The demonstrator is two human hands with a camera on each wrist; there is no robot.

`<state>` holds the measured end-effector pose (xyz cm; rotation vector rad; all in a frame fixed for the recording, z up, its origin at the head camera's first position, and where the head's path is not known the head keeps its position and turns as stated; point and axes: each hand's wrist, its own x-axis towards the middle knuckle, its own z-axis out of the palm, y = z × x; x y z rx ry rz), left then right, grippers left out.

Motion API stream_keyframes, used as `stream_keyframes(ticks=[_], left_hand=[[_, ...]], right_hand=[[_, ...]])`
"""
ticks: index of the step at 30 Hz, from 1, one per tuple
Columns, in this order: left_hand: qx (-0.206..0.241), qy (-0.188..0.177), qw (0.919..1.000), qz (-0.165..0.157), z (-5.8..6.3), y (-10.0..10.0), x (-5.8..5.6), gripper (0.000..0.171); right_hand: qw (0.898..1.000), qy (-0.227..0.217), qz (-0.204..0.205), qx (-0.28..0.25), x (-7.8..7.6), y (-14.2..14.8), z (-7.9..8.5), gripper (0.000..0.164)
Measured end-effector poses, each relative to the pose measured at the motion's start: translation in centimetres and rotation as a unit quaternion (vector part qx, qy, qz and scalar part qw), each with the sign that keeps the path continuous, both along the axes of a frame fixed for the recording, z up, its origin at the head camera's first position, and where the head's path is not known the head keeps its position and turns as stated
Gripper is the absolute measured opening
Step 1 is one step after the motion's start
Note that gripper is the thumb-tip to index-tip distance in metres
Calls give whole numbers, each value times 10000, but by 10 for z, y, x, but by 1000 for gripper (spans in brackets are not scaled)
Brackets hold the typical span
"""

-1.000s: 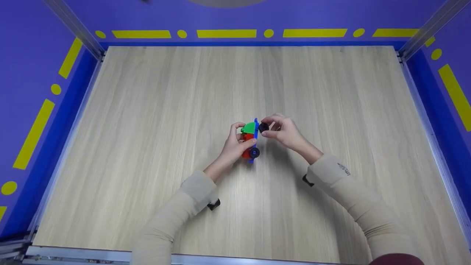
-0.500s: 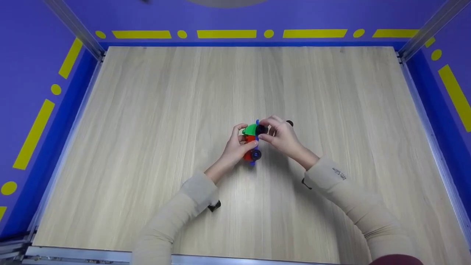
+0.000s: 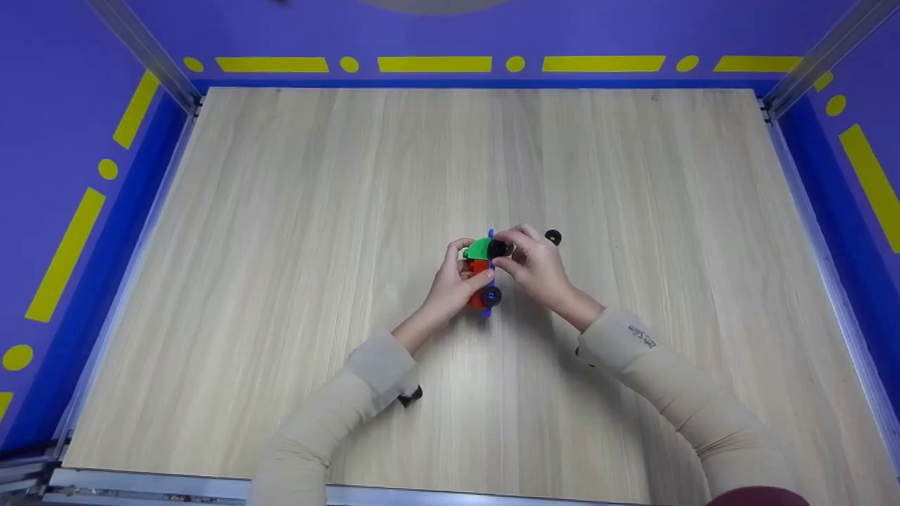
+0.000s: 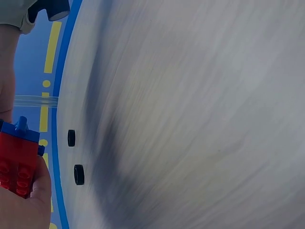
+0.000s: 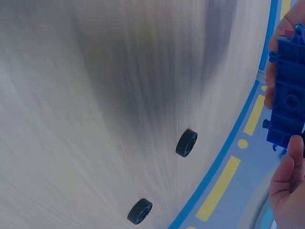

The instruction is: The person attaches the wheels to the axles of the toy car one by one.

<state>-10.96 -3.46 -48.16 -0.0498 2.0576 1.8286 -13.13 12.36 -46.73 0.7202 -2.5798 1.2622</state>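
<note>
In the head view my left hand (image 3: 450,289) grips a small toy block car, its fingers and thumb on either side. The car has a blue chassis (image 5: 289,95), a red block (image 4: 18,160) with studs and a green curved block (image 3: 479,249). A black wheel (image 3: 491,296) sits at the chassis end nearer me. My right hand (image 3: 541,270) pinches another black wheel (image 3: 499,248) against the chassis side by the green block; whether it is seated, I cannot tell. The right wrist view shows the blue underside, with right fingertips at one end.
Two loose black wheels, one nearer (image 5: 187,143) and one farther along (image 5: 140,211), lie on the wooden table in the right wrist view. Only one loose wheel (image 3: 553,237) shows in the head view, just beyond my right hand. Blue walls with yellow marks enclose the table.
My right hand has moved left and slightly down, bringing its wheel up against the chassis. A loose wheel behind that hand has come into view. The car has shifted slightly toward me.
</note>
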Motion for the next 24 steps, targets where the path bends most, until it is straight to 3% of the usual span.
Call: stream_keyframes(ticks=[6, 11, 14, 20, 24], left_hand=[[-338, 255, 9991, -31, -2, 0, 1, 58], [-342, 302, 9990, -24, 0, -1, 2, 61], [-215, 270, 9994, -18, 5, -2, 2, 61], [-88, 352, 9993, 16, 27, -3, 9, 57], [14, 400, 9992, 27, 30, -3, 11, 55]], right_hand=[[9997, 215, -74, -92, 2, -1, -3, 30], [9990, 405, -183, -48, 4, -3, -3, 30], [9982, 558, -229, -53, 4, -4, -4, 30], [9948, 971, -304, 5, 2, -5, -6, 29], [9930, 1135, -311, 37, 1, -5, -8, 29]])
